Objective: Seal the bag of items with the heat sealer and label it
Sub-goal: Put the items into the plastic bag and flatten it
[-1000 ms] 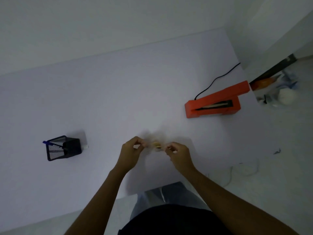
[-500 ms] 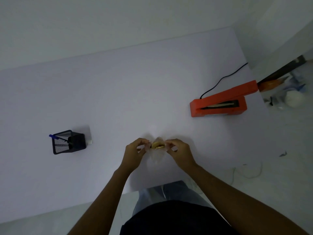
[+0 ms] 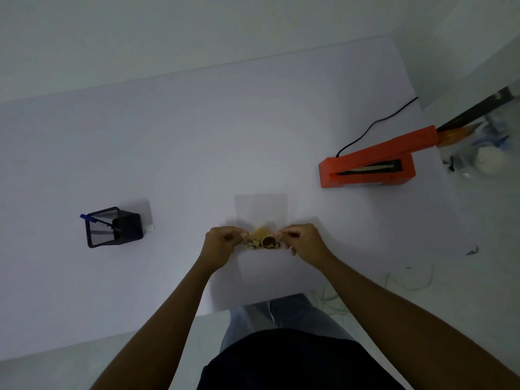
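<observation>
A small clear plastic bag (image 3: 262, 220) holding tan and brown items (image 3: 263, 241) sits over the white table (image 3: 197, 153), stretched between the two hands near the table's front edge. The left hand (image 3: 222, 243) pinches the bag's left side between thumb and curled fingers (image 3: 242, 235), and the right hand (image 3: 302, 242) pinches its right side the same way, with its fingertips (image 3: 279, 235) closed on the film. The items bunch in the low part of the bag directly between the two sets of fingertips, touching or nearly touching them on both sides, while the empty, flat upper part of the bag extends away from the person beyond the knuckles.

The orange heat sealer (image 3: 371, 164) rests on the table to the right of the hands and farther back, well apart from the bag, its arm raised and a black cord (image 3: 374, 125) running from its back end. A black mesh pen holder (image 3: 114, 227) with a blue pen (image 3: 90, 218) stands on the table well to the left of the left hand.
</observation>
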Demonstrator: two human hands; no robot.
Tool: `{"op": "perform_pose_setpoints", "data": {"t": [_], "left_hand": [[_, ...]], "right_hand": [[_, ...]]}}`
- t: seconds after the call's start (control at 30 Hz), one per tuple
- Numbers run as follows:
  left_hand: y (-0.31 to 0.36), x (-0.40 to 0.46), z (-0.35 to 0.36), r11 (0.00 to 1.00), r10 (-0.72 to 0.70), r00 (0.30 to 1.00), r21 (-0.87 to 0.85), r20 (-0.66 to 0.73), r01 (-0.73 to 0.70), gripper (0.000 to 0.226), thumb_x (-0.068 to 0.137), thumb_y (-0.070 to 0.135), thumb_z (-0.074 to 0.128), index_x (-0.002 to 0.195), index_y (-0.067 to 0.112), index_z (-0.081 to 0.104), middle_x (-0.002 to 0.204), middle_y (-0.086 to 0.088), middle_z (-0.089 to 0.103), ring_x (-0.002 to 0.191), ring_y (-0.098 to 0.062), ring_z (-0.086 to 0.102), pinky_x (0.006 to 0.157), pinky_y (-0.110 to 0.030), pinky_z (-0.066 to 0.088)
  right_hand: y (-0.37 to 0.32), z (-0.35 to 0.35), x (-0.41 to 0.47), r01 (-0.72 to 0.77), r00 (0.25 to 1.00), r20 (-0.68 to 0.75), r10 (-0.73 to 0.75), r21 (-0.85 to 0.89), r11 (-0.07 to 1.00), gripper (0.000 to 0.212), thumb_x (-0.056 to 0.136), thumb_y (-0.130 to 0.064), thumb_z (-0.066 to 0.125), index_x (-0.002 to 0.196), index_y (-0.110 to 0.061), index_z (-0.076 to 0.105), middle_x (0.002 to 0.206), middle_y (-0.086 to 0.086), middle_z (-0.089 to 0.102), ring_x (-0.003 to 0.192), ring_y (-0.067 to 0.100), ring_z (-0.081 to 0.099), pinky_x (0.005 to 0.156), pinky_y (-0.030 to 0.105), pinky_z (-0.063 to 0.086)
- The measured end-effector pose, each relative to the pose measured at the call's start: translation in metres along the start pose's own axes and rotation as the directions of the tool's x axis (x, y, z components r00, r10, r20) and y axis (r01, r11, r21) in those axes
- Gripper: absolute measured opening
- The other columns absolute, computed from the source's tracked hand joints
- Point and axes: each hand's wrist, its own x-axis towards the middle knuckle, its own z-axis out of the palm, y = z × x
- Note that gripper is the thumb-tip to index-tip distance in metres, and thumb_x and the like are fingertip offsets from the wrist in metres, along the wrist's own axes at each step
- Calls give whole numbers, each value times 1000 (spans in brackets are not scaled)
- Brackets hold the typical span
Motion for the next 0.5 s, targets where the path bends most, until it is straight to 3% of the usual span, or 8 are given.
{"op": "perform_pose_setpoints", "data": {"t": [0.1,0.23,0.4,0.5], "left_hand": [[-1,0,-1,997,-45,998,-55,33,47,12,90,18,70,96,13,79,89,-1,77,76,-9,69,63,-21,56],[3,4,-2,968,-116,990,-212,83,131,14,90,15,69,98,8,78,91,-8,77,78,-13,67,71,-26,57],[9,6,0,953,-121,985,-263,119,149,21,92,16,68,112,13,72,88,-7,75,81,-14,69,73,-30,56],[10,5,3,957,-122,986,-251,114,147,22,90,24,71,108,14,75,89,-4,77,79,-12,71,69,-25,57]], "right_hand": [[-4,-2,0,-27,999,43,26,22,999,8,91,-11,71,90,-10,79,62,4,70,52,13,60,47,26,50],[-9,1,3,-66,997,45,64,64,996,14,89,-15,74,95,-5,79,66,12,71,55,18,60,49,27,49],[-12,2,5,-83,996,38,78,139,987,21,89,-11,73,108,-3,76,73,14,73,54,16,62,43,24,49],[-13,2,3,-94,995,45,89,123,988,21,89,-12,73,107,-2,75,76,13,74,53,16,64,43,25,50]]}}
